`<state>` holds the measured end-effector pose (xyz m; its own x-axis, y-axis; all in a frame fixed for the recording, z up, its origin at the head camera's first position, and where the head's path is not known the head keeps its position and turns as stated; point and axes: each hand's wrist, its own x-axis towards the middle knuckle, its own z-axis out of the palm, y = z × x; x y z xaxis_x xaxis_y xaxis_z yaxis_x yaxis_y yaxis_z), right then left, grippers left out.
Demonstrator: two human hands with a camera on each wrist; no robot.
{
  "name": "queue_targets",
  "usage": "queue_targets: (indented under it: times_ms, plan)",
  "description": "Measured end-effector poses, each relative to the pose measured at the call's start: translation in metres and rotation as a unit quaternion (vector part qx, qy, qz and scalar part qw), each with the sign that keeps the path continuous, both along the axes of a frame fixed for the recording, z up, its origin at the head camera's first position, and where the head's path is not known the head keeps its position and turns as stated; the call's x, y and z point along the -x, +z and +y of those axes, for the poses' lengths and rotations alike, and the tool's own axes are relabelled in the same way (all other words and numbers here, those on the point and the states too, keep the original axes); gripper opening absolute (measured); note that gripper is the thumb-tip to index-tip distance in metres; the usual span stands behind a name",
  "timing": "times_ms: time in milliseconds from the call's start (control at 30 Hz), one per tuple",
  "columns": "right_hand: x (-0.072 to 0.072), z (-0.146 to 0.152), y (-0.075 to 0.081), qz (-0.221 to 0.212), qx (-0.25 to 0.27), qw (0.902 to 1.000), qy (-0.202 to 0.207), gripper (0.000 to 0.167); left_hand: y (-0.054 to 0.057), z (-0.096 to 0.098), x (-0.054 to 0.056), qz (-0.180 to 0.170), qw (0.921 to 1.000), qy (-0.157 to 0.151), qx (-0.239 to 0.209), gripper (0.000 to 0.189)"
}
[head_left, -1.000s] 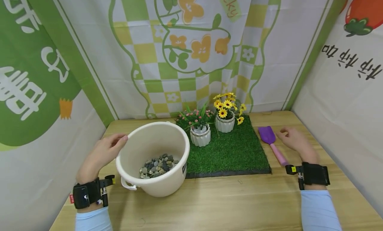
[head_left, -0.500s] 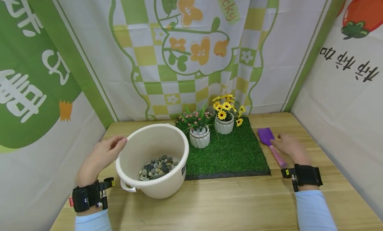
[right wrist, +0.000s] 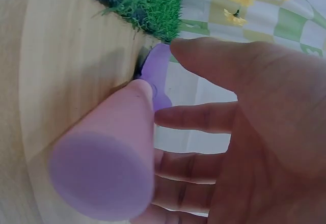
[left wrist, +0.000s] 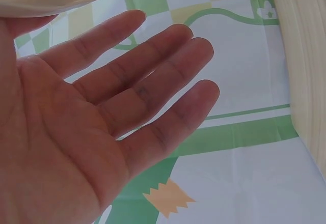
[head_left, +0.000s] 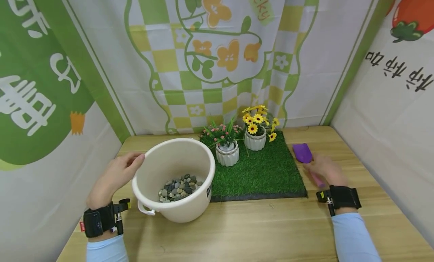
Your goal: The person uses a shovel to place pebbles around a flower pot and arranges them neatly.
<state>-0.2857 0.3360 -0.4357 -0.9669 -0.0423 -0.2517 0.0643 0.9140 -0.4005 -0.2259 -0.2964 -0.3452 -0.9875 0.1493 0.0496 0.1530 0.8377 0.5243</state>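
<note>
My left hand (head_left: 120, 171) is at the left rim of a cream bucket (head_left: 200, 175), its thumb by the rim. In the left wrist view the fingers (left wrist: 147, 94) stretch out loosely, with the bucket's edge above them. Grey and tan pebbles (head_left: 179, 187) cover part of the bucket's floor. On the right, my right hand (head_left: 327, 169) hovers low over a small shovel with a purple blade (head_left: 302, 152) and pink handle (right wrist: 117, 117). In the right wrist view its thumb and fingers are spread alongside the handle, not curled round it.
A green artificial turf mat (head_left: 261, 175) lies between bucket and shovel. On it stand a white pot with pink flowers (head_left: 228, 156) and another with yellow flowers (head_left: 255, 141). Printed fabric (head_left: 217, 92) walls the wooden table (head_left: 247, 232) at back and sides.
My right hand has moved left from beside the shovel to over its handle. The left hand stays at the bucket's rim.
</note>
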Motion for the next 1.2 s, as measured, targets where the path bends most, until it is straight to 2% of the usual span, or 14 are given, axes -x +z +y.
queue_targets:
  times_ms: [133,467,867,1033,1200]
  plan:
    - [-0.001,0.003,-0.004,-0.012,0.009,0.9999,-0.002,0.049,-0.002,0.001,0.000,0.000,1.0000,-0.005,0.005,0.066]
    - [0.004,0.004,-0.006,-0.013,-0.001,0.9999,-0.009,0.033,0.002,-0.002,0.001,-0.001,1.0000,0.002,0.003,0.067]
    - [0.005,0.005,-0.019,-0.008,0.015,0.9996,-0.022,0.026,-0.001,-0.001,0.003,0.000,1.0000,0.002,0.007,0.067]
    - [0.001,0.003,-0.018,-0.023,0.030,0.9991,-0.018,0.032,-0.001,-0.001,0.006,0.013,0.9997,0.000,0.018,0.064]
    - [0.001,0.003,-0.013,0.005,0.006,0.9999,-0.009,0.032,-0.001,-0.002,0.005,0.005,0.9999,0.001,0.016,0.065]
